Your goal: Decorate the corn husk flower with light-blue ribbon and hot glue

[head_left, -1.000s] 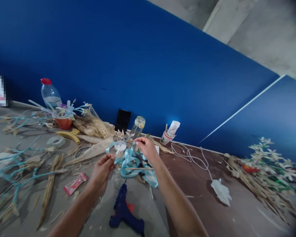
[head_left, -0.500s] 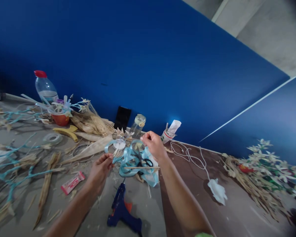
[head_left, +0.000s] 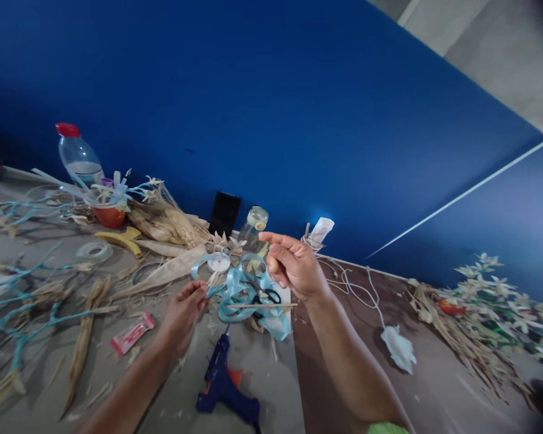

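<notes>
My left hand (head_left: 186, 312) is closed in a pinch on a thin light-blue-wrapped stem (head_left: 215, 290) with pale husk strips at its tip. My right hand (head_left: 296, 265) is raised to the right, index finger stretched out and the other fingers loosely curled, with nothing visible in it. Between and below the hands lies a tangle of light blue ribbon (head_left: 235, 298). Dark-handled scissors (head_left: 271, 296) and a thin wooden stick (head_left: 262, 305) rest on that ribbon. Nearer to me is a blue glue gun (head_left: 224, 383), its nozzle toward the ribbon.
On the left are blue-wrapped branches (head_left: 22, 328), dried husks (head_left: 176, 223), a yellow tool (head_left: 120, 240), a tape roll (head_left: 94, 251) and a pink packet (head_left: 133, 333). A glass jar (head_left: 254, 226) and phone (head_left: 225, 213) stand by the blue partition (head_left: 253, 120). White cable (head_left: 375, 295) runs right.
My right hand has moved right, away from the ribbon, and its pinched fingers have parted with the index finger stretched out. My left hand keeps its pinch in about the same place.
</notes>
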A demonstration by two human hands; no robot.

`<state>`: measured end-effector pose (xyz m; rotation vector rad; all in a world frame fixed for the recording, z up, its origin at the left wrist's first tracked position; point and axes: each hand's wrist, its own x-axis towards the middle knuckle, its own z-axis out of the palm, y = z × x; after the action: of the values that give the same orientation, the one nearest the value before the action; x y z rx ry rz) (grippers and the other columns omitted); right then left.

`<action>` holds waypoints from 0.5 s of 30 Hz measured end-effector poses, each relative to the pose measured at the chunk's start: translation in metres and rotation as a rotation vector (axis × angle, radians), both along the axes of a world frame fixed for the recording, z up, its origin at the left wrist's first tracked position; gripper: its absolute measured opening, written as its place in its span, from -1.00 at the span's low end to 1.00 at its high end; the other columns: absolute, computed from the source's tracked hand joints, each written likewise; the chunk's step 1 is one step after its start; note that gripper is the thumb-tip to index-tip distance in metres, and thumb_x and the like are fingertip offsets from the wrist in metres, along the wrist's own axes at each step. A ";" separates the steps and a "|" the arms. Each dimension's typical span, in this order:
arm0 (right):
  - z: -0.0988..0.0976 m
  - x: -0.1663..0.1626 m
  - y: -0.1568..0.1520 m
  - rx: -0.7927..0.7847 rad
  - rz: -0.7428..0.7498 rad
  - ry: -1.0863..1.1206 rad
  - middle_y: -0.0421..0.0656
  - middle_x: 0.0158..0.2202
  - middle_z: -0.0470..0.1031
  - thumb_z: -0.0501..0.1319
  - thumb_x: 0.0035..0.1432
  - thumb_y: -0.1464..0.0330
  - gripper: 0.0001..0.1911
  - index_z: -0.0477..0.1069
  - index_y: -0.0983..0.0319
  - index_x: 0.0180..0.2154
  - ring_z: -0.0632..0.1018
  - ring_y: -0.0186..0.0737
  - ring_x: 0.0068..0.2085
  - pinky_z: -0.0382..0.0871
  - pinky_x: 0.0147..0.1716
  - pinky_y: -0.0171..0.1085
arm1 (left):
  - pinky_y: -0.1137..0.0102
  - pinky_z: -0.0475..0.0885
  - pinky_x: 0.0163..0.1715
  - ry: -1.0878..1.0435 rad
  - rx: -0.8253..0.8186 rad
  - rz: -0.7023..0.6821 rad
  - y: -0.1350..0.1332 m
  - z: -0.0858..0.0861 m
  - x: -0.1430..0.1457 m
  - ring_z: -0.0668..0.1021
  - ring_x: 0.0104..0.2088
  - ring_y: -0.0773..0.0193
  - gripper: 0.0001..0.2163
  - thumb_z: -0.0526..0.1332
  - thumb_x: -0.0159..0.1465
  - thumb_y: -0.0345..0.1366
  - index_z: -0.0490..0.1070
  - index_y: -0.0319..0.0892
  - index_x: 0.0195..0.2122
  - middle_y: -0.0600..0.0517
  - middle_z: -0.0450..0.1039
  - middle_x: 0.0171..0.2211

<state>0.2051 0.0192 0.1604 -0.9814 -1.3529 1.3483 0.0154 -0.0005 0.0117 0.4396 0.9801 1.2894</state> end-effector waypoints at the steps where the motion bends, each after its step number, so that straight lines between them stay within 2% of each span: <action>1: 0.000 -0.001 -0.001 -0.025 0.016 0.024 -0.35 -0.66 0.38 0.21 0.07 0.22 -0.60 0.35 0.24 -0.06 0.27 -0.49 -0.76 0.13 -0.73 -0.42 | 0.55 0.32 -0.44 0.000 0.001 -0.006 0.000 -0.001 0.000 0.30 -0.59 0.52 -0.73 0.40 -0.11 -0.24 0.41 -0.21 -0.42 0.18 0.31 -0.56; 3: -0.003 -0.003 -0.002 -0.089 0.034 0.069 -0.30 -0.60 0.44 0.22 0.06 0.20 -0.55 0.31 0.25 -0.03 0.37 -0.44 -0.71 0.24 -0.67 -0.39 | 0.55 0.32 -0.44 0.003 0.000 -0.007 0.000 -0.002 0.000 0.27 -0.62 0.53 -0.74 0.39 -0.10 -0.24 0.41 -0.21 -0.43 0.20 0.28 -0.61; 6: -0.017 -0.007 -0.001 -0.194 0.077 0.119 -0.15 -0.46 0.53 0.20 0.09 0.18 -0.59 0.32 0.30 -0.08 0.53 -0.32 -0.54 0.39 -0.49 -0.31 | 0.54 0.32 -0.45 0.003 0.006 0.004 0.001 -0.001 0.000 0.25 -0.64 0.53 -0.75 0.39 -0.10 -0.24 0.41 -0.21 -0.43 0.21 0.24 -0.64; 11: -0.040 -0.008 -0.010 -0.291 0.185 0.114 0.02 -0.27 0.55 0.13 0.15 0.17 -0.62 0.35 0.33 -0.11 0.59 -0.15 -0.28 0.42 -0.27 -0.19 | 0.53 0.31 -0.48 0.000 0.037 0.037 0.001 0.003 -0.001 0.29 -0.61 0.51 -0.75 0.40 -0.13 -0.27 0.41 -0.22 -0.45 0.17 0.30 -0.59; 13: -0.043 -0.006 -0.016 -0.265 0.236 -0.007 0.03 -0.22 0.54 0.09 0.17 0.15 -0.59 0.36 0.31 -0.08 0.58 -0.11 -0.22 0.40 -0.21 -0.13 | 0.53 0.30 -0.48 -0.003 0.047 0.045 0.001 0.005 -0.002 0.30 -0.60 0.50 -0.75 0.40 -0.14 -0.28 0.41 -0.22 -0.46 0.17 0.30 -0.59; 15: -0.047 -0.003 -0.022 -0.147 0.306 -0.290 0.02 -0.12 0.49 0.09 0.17 0.15 -0.62 0.42 0.28 -0.13 0.52 -0.07 -0.10 0.36 -0.14 -0.10 | 0.53 0.30 -0.48 0.007 0.052 0.041 0.001 0.006 -0.003 0.29 -0.61 0.50 -0.75 0.40 -0.14 -0.28 0.40 -0.22 -0.46 0.17 0.29 -0.60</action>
<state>0.2020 -0.0025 0.1137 -1.1351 -1.6941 1.5967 0.0124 0.0006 0.0181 0.4668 0.9673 1.3534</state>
